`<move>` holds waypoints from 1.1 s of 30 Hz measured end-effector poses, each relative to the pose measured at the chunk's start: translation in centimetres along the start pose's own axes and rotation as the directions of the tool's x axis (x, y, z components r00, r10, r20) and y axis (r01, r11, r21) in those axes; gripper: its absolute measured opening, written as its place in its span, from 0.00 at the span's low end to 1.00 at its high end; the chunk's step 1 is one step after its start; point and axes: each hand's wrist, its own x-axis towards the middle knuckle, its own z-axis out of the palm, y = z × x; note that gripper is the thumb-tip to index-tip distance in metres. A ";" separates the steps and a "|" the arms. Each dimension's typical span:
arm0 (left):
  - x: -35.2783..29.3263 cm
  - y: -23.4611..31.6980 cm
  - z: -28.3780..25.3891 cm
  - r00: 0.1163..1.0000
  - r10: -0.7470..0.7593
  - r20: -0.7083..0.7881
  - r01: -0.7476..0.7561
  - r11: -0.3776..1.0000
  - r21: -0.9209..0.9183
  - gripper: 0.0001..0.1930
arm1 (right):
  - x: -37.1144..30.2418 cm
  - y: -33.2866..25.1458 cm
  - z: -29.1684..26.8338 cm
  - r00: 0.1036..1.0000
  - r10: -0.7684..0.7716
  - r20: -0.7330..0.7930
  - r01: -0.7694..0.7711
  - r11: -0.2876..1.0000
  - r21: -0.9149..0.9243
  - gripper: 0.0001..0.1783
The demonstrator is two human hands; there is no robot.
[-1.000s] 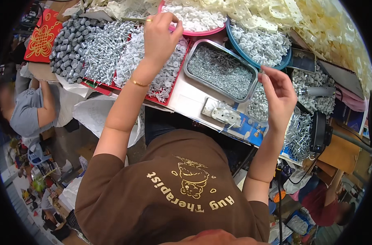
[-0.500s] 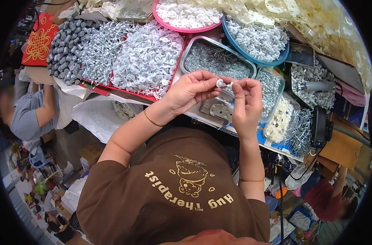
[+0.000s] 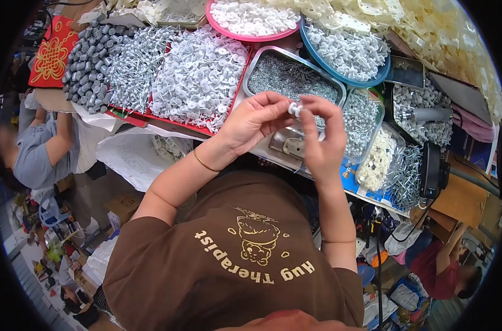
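Two small white plastic discs (image 3: pixel 295 109), close together like the ends of a spool, sit between my hands above the metal tray. My left hand (image 3: pixel 256 122) pinches this piece between thumb and forefinger, its other fingers curled in. At the piece's right side is my right hand (image 3: pixel 323 132), thumb and fingers closed against it, the fingertips smeared by motion. Behind the hands, a metal tray (image 3: pixel 255 64) holds small screws or pins. To its left, a red tray (image 3: pixel 239 94) bears white disc-headed plastic parts (image 3: pixel 198 77) and a heap of silvery screws (image 3: pixel 138 66).
Grey cylindrical caps (image 3: pixel 90 66) lie far left. A pink basin (image 3: pixel 245 37) and a blue basin (image 3: pixel 317 62) hold white parts. Clear trays of screws (image 3: pixel 361 124) and cream pieces (image 3: pixel 376 157) stand right, beside a black device (image 3: pixel 430 171). Other people (image 3: pixel 47 146) sit off to the sides.
The two white discs have come together, hiding the shaft that showed between them. My right hand has moved left and slightly toward my left hand, which stays almost still.
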 end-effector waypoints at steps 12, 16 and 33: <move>-1.0 -2.9 0.1 0.824 0.300 0.481 -0.457 -0.149 0.877 0.06 | 3.6 6.2 -1.1 0.989 0.012 0.149 0.085 0.774 -0.628 0.08; -1.1 -3.0 0.8 0.770 0.249 0.587 -0.512 -0.307 0.802 0.08 | 3.5 5.1 -1.3 0.993 -0.004 0.118 0.074 0.796 -0.600 0.06; 8.8 26.6 -10.3 0.667 0.723 0.178 0.652 -0.683 0.329 0.08 | 1.5 2.5 -2.3 0.991 0.135 -0.001 -0.126 0.927 -0.354 0.05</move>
